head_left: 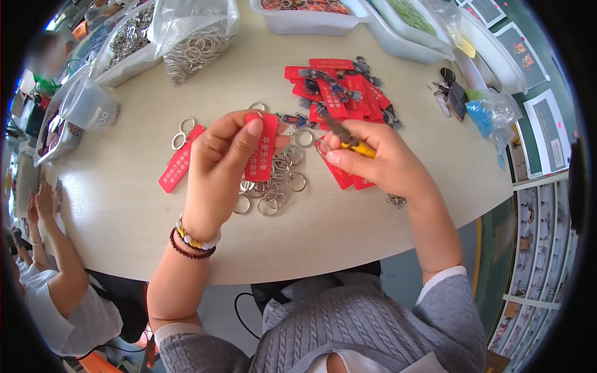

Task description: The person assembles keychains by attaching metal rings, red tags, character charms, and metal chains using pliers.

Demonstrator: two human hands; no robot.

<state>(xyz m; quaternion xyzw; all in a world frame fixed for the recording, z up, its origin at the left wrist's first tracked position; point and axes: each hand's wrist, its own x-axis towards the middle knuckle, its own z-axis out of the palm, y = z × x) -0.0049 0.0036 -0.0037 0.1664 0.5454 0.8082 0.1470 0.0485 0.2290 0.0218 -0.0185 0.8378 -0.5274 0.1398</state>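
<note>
My left hand [227, 146] pinches a red printed tag [268, 146] upright between thumb and fingers. My right hand [385, 158] is closed around pliers with a yellow handle [362, 148], their dark jaws pointing up and left. By its fingertips is a thin metal ring [321, 147]; I cannot tell whether the fingers hold it. Below and between the hands lies a heap of silver key rings [280, 186]. Left of my left hand rests a finished-looking red tag [180, 163] with rings at its top. Beyond my right hand is a pile of red tags with figure charms [339, 93].
At the back left stand a clear bag of rings [198, 53], a bin of metal clasps [130, 40] and a plastic cup [90, 107]. Trays [311, 23] line the far edge. Keys [457, 99] and a blue plastic bag [485, 118] lie right. A co-worker's hands [41, 202] are at left.
</note>
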